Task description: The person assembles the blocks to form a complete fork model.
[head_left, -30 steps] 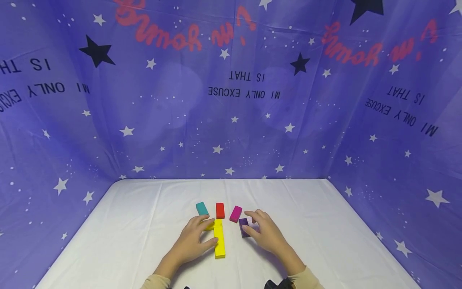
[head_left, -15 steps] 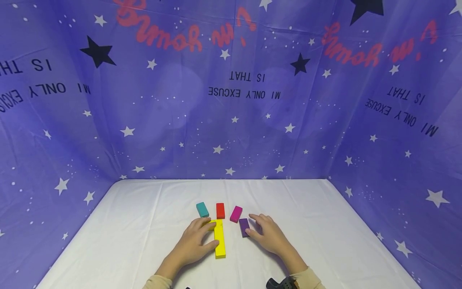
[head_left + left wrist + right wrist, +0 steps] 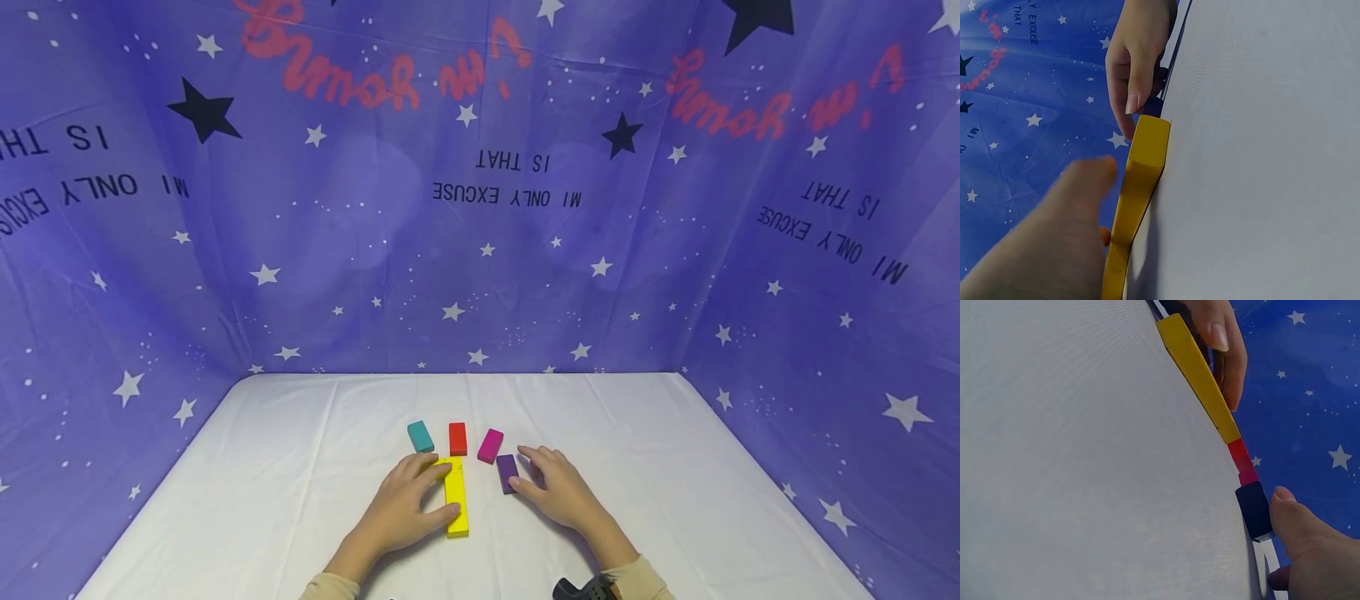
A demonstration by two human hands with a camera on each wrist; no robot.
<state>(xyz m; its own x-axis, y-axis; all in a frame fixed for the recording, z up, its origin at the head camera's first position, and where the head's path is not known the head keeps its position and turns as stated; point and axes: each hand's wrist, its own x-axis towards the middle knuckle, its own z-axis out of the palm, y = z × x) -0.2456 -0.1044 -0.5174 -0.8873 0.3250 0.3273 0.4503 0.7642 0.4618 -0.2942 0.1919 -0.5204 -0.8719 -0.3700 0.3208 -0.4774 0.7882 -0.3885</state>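
Yellow wooden blocks (image 3: 456, 500) lie on the white cloth in an L shape, a long bar with a piece at its far left end. My left hand (image 3: 405, 504) hovers over them, thumb above the bar and fingertips at the far piece; whether they touch cannot be told. A purple block (image 3: 507, 473) lies to the right, looking nearly black in the right wrist view. My right hand (image 3: 561, 493) is beside it, thumb at its near right edge, other fingers apart from it. Behind lie a teal block (image 3: 420, 437), a red block (image 3: 457, 438) and a magenta block (image 3: 491, 446).
The white cloth-covered table (image 3: 637, 467) extends around the blocks. A purple-blue star-printed curtain (image 3: 480, 275) closes off the back and both sides. A black device (image 3: 583, 588) shows at my right wrist.
My right hand has drawn slightly right, its index finger farther from the purple block. My left thumb has slid a little right over the yellow bar. The blocks appear to stay put.
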